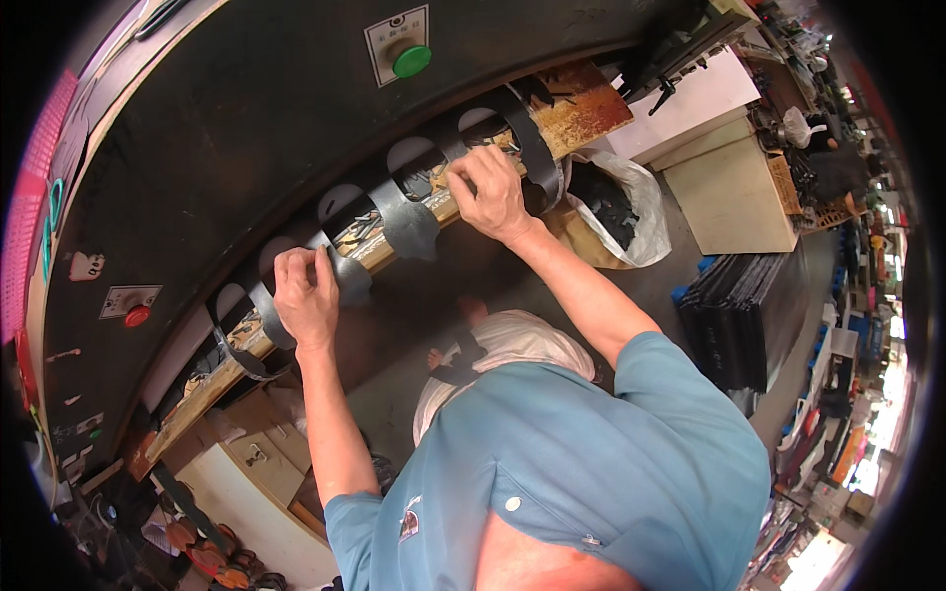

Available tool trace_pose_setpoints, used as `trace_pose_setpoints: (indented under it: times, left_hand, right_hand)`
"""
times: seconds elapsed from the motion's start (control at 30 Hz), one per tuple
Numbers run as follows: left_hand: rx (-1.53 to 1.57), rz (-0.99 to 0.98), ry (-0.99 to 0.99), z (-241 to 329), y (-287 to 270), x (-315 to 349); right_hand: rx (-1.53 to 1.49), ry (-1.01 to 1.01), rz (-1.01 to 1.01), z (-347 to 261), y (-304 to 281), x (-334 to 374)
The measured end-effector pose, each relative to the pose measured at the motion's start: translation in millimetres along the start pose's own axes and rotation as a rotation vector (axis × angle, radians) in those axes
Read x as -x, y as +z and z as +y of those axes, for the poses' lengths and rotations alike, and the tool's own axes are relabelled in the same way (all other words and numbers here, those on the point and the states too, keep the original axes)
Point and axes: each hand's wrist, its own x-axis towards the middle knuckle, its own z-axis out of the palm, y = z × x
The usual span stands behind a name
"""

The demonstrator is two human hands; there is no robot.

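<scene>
In the head view, a white plastic bag (pixel 650 219) stands open on the right, beyond the right forearm, with dark scraps (pixel 603 202) heaped inside it. At the far left edge is a pink perforated panel (pixel 30 197), perhaps the wall of a basket; its contents cannot be made out.

A black sheet with rounded openings (pixel 406 225) lies across a long wooden ledge (pixel 376 258), its lobes hanging over the near edge. Small dark offcuts (pixel 363 230) show through the openings. The hands are well apart: the left hand (pixel 306 298), fingers bent, is at the left part of the sheet, and the right hand (pixel 490 192), thumb and fingers drawn together, is at its right part. Whether either one pinches the sheet cannot be told.

On the far side rises a dark machine panel (pixel 236 128) with a green button (pixel 412 61) and, to the left, a red button (pixel 137 315). A brown speckled board (pixel 579 110) lies at the ledge's right end. Farther right are a pale cabinet (pixel 727 192) and, nearer, a stack of black sheets (pixel 727 315) on the grey floor.
</scene>
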Motion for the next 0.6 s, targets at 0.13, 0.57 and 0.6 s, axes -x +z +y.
trace_pose_setpoints:
  times: [0.13, 0.57, 0.6]
  left_hand:
    - [-0.037, -0.007, 0.04, 0.2, -2.2, -2.2]
    - [0.022, -0.033, -0.075, 4.9, -0.2, 0.6]
    - [0.051, -0.033, -0.084, 5.5, -0.3, 0.2]
  right_hand:
    - [-0.004, -0.006, 0.012, 3.6, 5.2, 2.5]
    - [-0.076, 0.01, -0.026, 6.7, -1.8, 4.0]
    - [-0.074, 0.014, -0.049, 7.1, -3.1, 3.6]
